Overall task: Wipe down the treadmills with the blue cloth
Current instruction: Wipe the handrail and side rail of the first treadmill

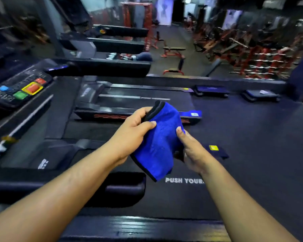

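Note:
A blue cloth [160, 137] with a black edge hangs folded in the air between both hands, in the middle of the head view. My left hand [133, 131] grips its upper left part, thumb over the front. My right hand [191, 151] pinches its right edge from below. Under the hands runs a black treadmill belt [182, 198] printed with "PUSH YOUR". A second treadmill [129, 102] lies just beyond, and its console [21, 89] with red, green and blue buttons is at the left.
More treadmills [112, 67] line up further back on the left. Two low black step platforms [212, 90] sit on the dark floor to the right. Red benches [173, 53] and weight racks [261, 58] fill the far gym floor.

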Demonstrator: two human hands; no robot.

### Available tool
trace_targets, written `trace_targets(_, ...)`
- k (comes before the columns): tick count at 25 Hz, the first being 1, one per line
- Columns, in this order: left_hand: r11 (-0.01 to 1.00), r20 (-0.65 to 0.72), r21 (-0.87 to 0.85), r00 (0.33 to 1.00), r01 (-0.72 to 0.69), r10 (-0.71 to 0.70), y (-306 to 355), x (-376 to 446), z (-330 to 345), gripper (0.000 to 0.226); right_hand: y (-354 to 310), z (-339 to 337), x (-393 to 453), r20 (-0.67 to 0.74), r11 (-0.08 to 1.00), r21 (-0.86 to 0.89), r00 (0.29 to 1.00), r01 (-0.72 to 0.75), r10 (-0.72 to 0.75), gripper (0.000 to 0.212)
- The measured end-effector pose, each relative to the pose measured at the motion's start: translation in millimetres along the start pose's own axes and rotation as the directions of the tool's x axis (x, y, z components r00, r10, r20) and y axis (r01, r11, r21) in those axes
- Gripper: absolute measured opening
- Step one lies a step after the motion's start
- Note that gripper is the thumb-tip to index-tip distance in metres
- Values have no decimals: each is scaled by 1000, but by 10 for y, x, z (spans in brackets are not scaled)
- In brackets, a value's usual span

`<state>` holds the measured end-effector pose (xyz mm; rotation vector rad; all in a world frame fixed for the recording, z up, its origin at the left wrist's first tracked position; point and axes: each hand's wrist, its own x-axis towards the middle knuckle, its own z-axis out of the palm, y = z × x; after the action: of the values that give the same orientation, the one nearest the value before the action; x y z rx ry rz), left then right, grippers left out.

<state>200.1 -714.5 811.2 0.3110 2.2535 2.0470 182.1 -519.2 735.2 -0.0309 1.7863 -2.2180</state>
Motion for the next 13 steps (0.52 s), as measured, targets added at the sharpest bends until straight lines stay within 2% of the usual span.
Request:
trace_targets(2,995,-109,99,993,-22,33,-133,-34,42,32,-67,-60,139,148,988,153,989,-10,-13,55)
trace_targets(4,940,-285,338,956,34,69,-272,-189,149,37,-159,-112,244,244,980,198,969,-16,-34,39)
trace_targets(5,873,-332,479,940,95,80,-345,-271,176,43,-184,-105,290,243,985,170,969,12,-54,31)
trace_targets(6,747,-399,635,911,197,100,-393,-367,213,47,-217,-77,352,259,991,124,963,41,-72,25)
trace_targets(7,579,-488,748,860,324,149,-426,-473,258,48,-244,-31,418,289,994,79,953,72,-92,20)
trace_targets(8,466,-578,767,790,442,202,-448,-552,298,48,-270,35,468,316,992,25,940,125,-127,17)
trace_targets(9,444,-666,722,707,531,237,-463,-618,333,49,-273,122,531,339,981,-39,926,192,-168,16)
trace_targets(10,485,-749,646,613,590,251,-486,-673,377,52,-241,227,570,358,961,-99,910,258,-208,17)
trace_targets(11,533,-814,569,521,627,257,-529,-710,405,58,-174,348,579,397,937,-138,885,320,-244,18)
trace_targets(13,613,-879,474,380,632,288,-625,-708,426,67,25,566,499,542,883,-180,793,433,-279,18)
